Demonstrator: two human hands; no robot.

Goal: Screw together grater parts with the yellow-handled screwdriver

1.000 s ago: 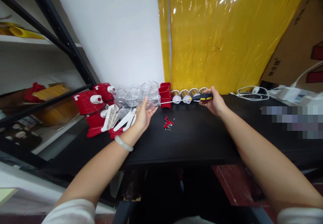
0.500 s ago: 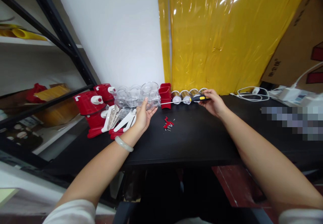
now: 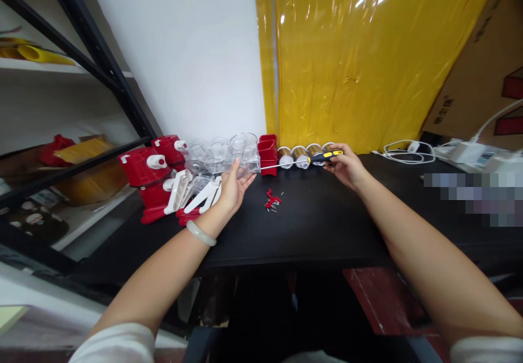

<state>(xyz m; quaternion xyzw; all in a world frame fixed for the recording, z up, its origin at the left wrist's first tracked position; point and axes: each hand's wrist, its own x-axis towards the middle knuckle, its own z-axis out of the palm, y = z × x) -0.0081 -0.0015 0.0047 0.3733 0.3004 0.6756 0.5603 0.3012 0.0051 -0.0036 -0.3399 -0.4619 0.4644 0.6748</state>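
Observation:
My right hand (image 3: 347, 168) grips the black and yellow handle of a screwdriver (image 3: 322, 157) at the back of the black table (image 3: 310, 232). Its thin shaft runs left into a clear plastic globe (image 3: 244, 152). My left hand (image 3: 231, 188) is closed on that globe and steadies it from below. A red plastic part (image 3: 267, 154) stands just right of the globe, behind the shaft. A small heap of red clips and screws (image 3: 272, 199) lies on the table between my hands.
Red bases with white knobs (image 3: 143, 168) and white levers (image 3: 192, 193) crowd the left of the table. Several gold wire spools (image 3: 298, 156) line the yellow plastic sheet. White cables and chargers (image 3: 445, 153) lie at the right. A black metal shelf stands at the left.
My right hand has turned the screwdriver handle slightly in place. My left hand and the globe have stayed put.

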